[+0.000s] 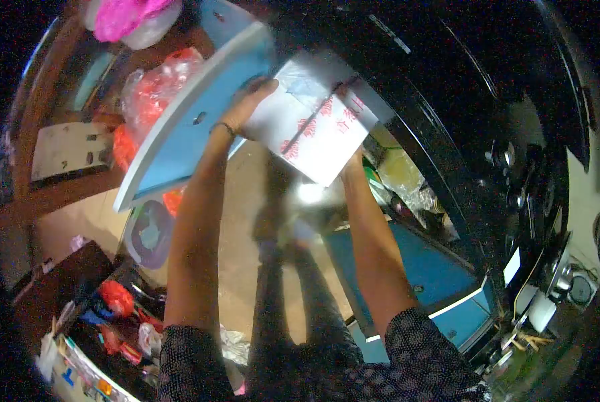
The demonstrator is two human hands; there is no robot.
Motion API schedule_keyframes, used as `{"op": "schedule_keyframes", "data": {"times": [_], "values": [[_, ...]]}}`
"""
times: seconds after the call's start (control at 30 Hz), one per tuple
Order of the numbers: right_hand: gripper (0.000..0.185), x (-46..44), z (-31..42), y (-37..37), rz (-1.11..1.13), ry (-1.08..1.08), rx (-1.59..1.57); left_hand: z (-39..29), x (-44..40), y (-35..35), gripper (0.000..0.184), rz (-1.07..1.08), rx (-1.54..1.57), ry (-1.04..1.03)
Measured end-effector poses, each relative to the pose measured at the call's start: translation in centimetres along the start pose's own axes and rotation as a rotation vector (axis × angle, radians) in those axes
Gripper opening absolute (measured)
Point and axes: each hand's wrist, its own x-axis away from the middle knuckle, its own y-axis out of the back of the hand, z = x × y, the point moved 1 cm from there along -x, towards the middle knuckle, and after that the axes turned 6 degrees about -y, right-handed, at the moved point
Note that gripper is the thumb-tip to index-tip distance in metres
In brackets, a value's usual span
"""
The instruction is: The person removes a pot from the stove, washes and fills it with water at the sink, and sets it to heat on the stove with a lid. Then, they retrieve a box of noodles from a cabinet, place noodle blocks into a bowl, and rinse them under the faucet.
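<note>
A white cardboard box (326, 144) with red printed characters is held out before me, tilted, above the floor. A dark line, like a seam or gap, runs across its printed face, and something pale and bluish shows near its far end. My left hand (251, 107) grips the box's left side, thumb along the edge. At its near right side, my right hand (354, 163) holds the box from below, its fingers mostly hidden behind it.
An open blue cabinet door (192, 120) stands close to my left forearm; another blue door (407, 268) is below my right arm. Plastic bags (159, 94) lie at the left. A dark counter edge (420, 127) runs along the right, with bagged items (404, 177) beneath it.
</note>
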Motion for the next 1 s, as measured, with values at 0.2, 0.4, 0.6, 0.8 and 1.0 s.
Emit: {"op": "schedule_keyframes", "data": {"times": [0.2, 0.4, 0.6, 0.8, 1.0], "values": [[0.059, 0.1, -1.8, 1.1, -0.103, 0.119, -0.086, 1.5, 1.4, -1.3, 0.079, 0.235, 0.049, 0.037], [0.059, 5.6, -3.0, 0.0, -0.159, 0.23, -0.181, 1.0, 8.6, -2.2, 0.056, 0.121, 0.057, 0.13], [0.058, 16.1, -7.3, -2.3, -0.147, 0.278, -0.275, 0.4, 17.9, 0.1, 0.047, 0.117, -0.288, 0.14], [0.057, 27.6, -11.5, -5.4, -0.09, 0.279, -0.339, -1.4, 29.5, 3.9, 0.056, 0.038, -0.389, -0.151], [0.057, 42.0, -17.5, -8.1, 0.007, 0.253, -0.44, -5.5, 40.2, 7.7, 0.057, 0.215, -0.502, 0.387]]}}
